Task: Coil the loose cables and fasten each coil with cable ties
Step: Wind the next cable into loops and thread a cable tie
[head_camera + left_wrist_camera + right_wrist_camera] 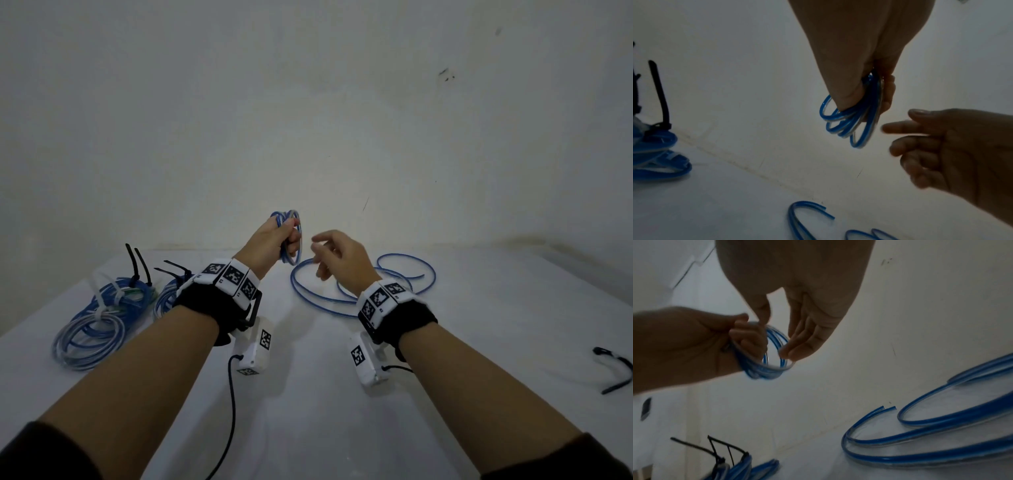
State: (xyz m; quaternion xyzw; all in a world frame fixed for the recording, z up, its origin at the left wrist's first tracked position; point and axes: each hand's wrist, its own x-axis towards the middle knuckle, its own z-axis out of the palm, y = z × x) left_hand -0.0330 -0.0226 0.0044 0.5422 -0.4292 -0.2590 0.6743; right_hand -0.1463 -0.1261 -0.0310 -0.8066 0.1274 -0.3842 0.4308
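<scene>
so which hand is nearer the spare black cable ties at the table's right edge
Right. The right hand hovers open, up beside the coil, with the black cable ties lying off to its right; the left hand, its grip on the coil, is farther left.

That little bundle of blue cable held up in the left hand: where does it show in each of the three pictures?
Head: blue coil just above centre, gripped by the left hand.
Left wrist: right of centre, hanging below the fingers.
Right wrist: left of centre, beside the right hand's fingertips.
Shared landmark: the black cable ties on the finished coils.
</scene>
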